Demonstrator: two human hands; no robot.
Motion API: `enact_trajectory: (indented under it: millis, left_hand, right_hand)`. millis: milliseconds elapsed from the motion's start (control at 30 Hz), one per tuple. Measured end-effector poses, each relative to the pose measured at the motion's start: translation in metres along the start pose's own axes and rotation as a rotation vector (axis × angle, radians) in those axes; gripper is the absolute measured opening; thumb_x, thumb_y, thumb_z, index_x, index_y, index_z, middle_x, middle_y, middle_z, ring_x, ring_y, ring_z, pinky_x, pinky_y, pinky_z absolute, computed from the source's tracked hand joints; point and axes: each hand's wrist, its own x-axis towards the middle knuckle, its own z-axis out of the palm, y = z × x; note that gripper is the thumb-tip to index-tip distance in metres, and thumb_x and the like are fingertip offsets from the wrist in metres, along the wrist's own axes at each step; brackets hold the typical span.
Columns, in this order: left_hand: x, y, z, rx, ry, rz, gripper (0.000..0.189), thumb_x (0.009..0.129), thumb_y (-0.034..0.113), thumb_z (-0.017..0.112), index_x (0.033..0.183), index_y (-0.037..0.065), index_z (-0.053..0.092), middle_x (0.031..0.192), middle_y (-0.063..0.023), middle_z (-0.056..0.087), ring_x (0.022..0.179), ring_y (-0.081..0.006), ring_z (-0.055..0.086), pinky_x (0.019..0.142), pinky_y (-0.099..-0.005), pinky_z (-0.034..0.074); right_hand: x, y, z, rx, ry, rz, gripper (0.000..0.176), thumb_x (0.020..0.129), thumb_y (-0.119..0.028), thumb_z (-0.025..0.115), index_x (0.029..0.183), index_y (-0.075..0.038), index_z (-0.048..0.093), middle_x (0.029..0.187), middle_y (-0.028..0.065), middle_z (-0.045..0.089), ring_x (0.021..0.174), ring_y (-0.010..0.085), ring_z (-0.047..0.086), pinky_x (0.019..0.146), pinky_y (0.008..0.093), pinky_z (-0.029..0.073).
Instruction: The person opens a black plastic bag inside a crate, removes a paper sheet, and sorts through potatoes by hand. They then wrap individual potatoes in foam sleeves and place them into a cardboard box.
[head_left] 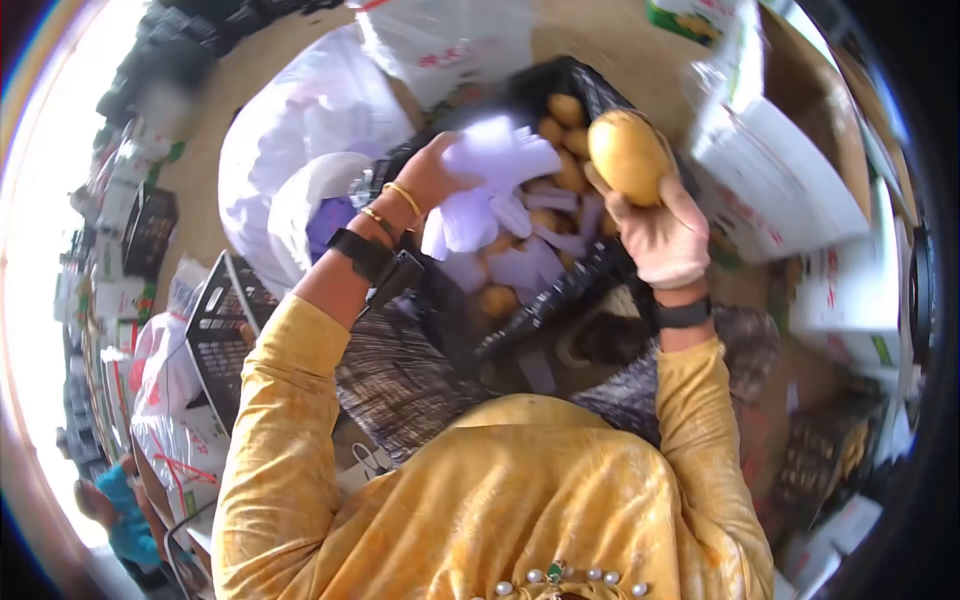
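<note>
In my right hand (670,235) rests a smooth yellow oval fruit (628,155), gripped by the fingers above the crate's right side. My left hand (440,170) is closed on pale lilac-white wrapping (500,150), blurred by motion, over the middle of the crate. Part of the left fingers is hidden behind the wrapping. Between my knees stands a black plastic crate (455,320) lined with dark film. Inside it lie several yellow-brown fruits (568,172) and loose pieces of the same pale wrapping (525,268).
Left of the crate sits a large white plastic bag (300,120). A black slatted crate (222,320) leans near my left elbow. White cartons (785,165) stand at the right, one with its flaps up. Another person (130,510) in a blue top is at the lower left.
</note>
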Motion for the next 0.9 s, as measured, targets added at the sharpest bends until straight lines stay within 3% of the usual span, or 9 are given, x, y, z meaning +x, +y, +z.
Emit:
enact_trajectory:
  millis: [133,267,467,533,667,767,833,867,900]
  left_hand:
    - [0.011,-0.030,0.026,-0.047,0.067,-0.293,0.064,0.074,0.022,0.072,0.129,0.003,0.045,0.102,-0.0181,0.064,0.091,-0.0227,0.063,0.078,-0.0332,0.052]
    - [0.009,-0.030,0.007,0.501,0.130,-0.060,0.075,0.077,0.030,0.069,0.130,-0.009,0.034,0.100,-0.0299,0.061,0.095,-0.0413,0.060,0.078,-0.0431,0.050]
    - [-0.012,0.012,-0.004,1.036,-0.122,-0.265,0.080,0.082,0.025,0.066,0.140,-0.002,0.018,0.087,-0.0286,0.063,0.084,-0.0417,0.063,0.073,-0.0455,0.050]
    - [-0.010,0.023,-0.010,0.947,-0.159,-0.310,0.080,0.081,0.022,0.067,0.140,-0.002,0.019,0.086,-0.0280,0.063,0.082,-0.0407,0.063,0.071,-0.0445,0.050]
    - [-0.021,0.024,-0.012,0.771,-0.002,-0.092,0.072,0.074,0.016,0.071,0.134,-0.002,0.035,0.083,-0.0238,0.065,0.078,-0.0332,0.066,0.070,-0.0401,0.050]
    - [-0.046,0.058,0.009,0.280,0.458,0.040,0.022,0.075,0.022,0.069,0.085,0.002,0.068,0.076,-0.0152,0.066,0.071,-0.0287,0.066,0.065,-0.0349,0.051]
    - [-0.059,0.060,0.038,0.132,0.732,0.065,0.022,0.077,0.021,0.068,0.084,0.001,0.062,0.070,-0.0159,0.062,0.062,-0.0268,0.062,0.059,-0.0336,0.048]
    - [-0.070,0.056,0.051,0.085,0.650,-0.090,0.021,0.085,0.020,0.063,0.090,0.000,0.061,0.070,-0.0038,0.060,0.064,-0.0092,0.054,0.060,-0.0248,0.046]
    - [-0.081,0.045,0.068,-0.259,0.560,-0.033,0.019,0.089,0.018,0.059,0.095,0.000,0.059,0.076,-0.0021,0.059,0.066,-0.0085,0.051,0.061,-0.0234,0.044]
  right_hand:
    - [-0.008,-0.024,-0.004,0.084,-0.056,-0.064,0.058,0.084,-0.018,0.065,0.135,-0.010,0.038,0.135,0.0178,0.039,0.124,0.0459,0.038,0.079,0.0402,0.055]
    - [0.002,-0.105,0.002,-0.131,-0.183,0.072,0.057,0.084,-0.035,0.065,0.125,-0.001,0.044,0.115,0.0197,0.054,0.090,0.0301,0.058,0.062,0.0320,0.049]
    - [0.005,-0.181,0.043,-0.647,-0.202,-0.180,0.061,0.088,-0.032,0.061,0.137,-0.005,0.036,0.125,0.0200,0.050,0.104,0.0346,0.057,0.064,0.0325,0.051]
    - [-0.009,-0.164,0.058,-0.778,-0.131,-0.152,0.065,0.086,-0.029,0.062,0.138,-0.003,0.032,0.122,0.0273,0.047,0.108,0.0331,0.052,0.077,0.0335,0.053]
    - [-0.036,-0.084,0.086,-0.635,-0.142,-0.005,0.070,0.083,-0.017,0.065,0.143,-0.013,0.028,0.134,0.0197,0.043,0.095,0.0309,0.061,0.059,0.0244,0.055]
    - [-0.050,-0.010,0.074,-0.596,0.007,0.030,0.072,0.078,-0.011,0.070,0.140,-0.011,0.035,0.133,0.0164,0.044,0.097,0.0255,0.060,0.065,0.0277,0.055]
    - [-0.050,0.040,0.058,-0.654,0.064,-0.011,0.067,0.076,-0.007,0.071,0.136,-0.008,0.041,0.133,0.0115,0.044,0.110,0.0223,0.053,0.077,0.0292,0.054]
    - [-0.049,0.058,0.051,-0.721,0.074,-0.042,0.062,0.077,-0.002,0.069,0.134,-0.006,0.045,0.133,0.0087,0.044,0.112,0.0187,0.051,0.081,0.0269,0.052]
    - [-0.050,0.072,0.047,-0.822,0.080,-0.056,0.059,0.078,0.003,0.066,0.133,-0.006,0.046,0.134,0.0067,0.044,0.113,0.0164,0.048,0.084,0.0253,0.050]
